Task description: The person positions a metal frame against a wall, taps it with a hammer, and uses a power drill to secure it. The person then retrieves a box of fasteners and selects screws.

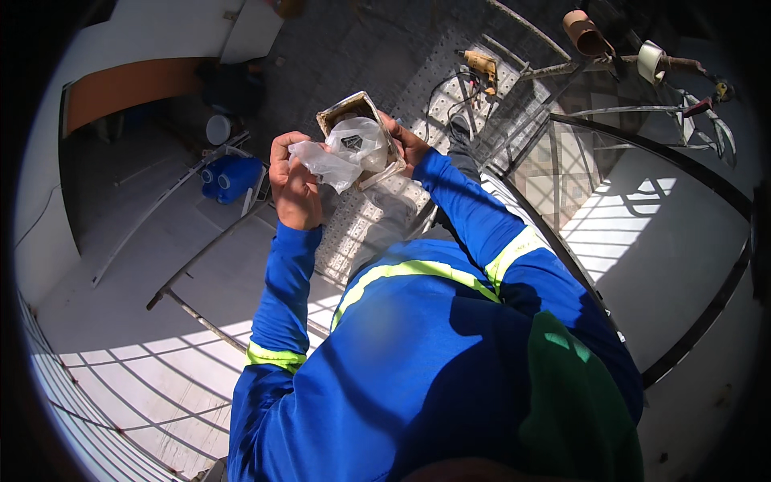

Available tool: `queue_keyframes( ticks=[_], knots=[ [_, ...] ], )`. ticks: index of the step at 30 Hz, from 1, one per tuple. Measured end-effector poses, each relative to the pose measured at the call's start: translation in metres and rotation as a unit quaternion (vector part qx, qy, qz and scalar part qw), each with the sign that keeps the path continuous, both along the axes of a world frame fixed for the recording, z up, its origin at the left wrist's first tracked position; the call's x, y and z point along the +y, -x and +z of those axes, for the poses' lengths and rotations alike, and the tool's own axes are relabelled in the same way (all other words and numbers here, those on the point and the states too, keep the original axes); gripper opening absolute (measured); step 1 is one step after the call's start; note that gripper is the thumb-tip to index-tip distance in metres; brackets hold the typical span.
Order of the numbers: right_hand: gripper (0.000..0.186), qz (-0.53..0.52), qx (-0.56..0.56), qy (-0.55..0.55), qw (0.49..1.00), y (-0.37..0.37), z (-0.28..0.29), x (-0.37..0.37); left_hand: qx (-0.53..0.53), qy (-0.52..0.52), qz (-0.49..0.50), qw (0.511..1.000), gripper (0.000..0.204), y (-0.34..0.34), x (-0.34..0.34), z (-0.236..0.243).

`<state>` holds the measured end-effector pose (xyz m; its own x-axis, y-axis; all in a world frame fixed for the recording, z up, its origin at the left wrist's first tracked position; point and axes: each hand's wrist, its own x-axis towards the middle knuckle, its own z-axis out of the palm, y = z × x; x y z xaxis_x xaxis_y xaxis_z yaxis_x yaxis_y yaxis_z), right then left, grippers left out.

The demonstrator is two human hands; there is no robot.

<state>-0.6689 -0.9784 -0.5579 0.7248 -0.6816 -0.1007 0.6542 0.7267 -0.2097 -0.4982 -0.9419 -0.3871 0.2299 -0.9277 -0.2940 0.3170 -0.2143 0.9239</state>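
An open, worn cardboard box (pixel 390 174) is held up in front of my body. My right hand (pixel 406 145) grips it along its right side, with the fingers partly hidden behind it. Out of the box bulges a clear plastic bag (pixel 331 166), and a small dark piece (pixel 352 142) shows through it; I cannot make out what that is. My left hand (pixel 296 181) is closed on the loose end of the bag, thumb and fingers pinching the plastic at the box's left side.
A yellow power drill (pixel 482 67) with a dark cord lies on the patterned floor ahead. Blue jugs (pixel 231 178) stand at left near a thin metal bar frame (pixel 189 283). At right are a dark metal frame (pixel 683 150), a brown cylinder (pixel 585 34) and a tape roll (pixel 650 62).
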Motion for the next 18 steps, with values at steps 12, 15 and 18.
queue_keyframes(
  ticks=[12,15,18],
  knots=[
    [0.08,-0.004,0.043,0.033,0.999,-0.009,0.015,0.001,-0.627,0.033,-0.254,0.736,0.053,0.006,0.002,0.042],
    [0.078,0.023,0.084,0.021,0.996,-0.01,0.013,0.005,-0.719,-0.005,-0.33,0.611,0.048,0.013,-0.011,0.04],
    [0.072,0.068,0.111,-0.03,0.991,-0.014,0.008,0.011,-0.766,-0.057,-0.416,0.486,0.037,0.019,-0.026,0.033]
  ],
)
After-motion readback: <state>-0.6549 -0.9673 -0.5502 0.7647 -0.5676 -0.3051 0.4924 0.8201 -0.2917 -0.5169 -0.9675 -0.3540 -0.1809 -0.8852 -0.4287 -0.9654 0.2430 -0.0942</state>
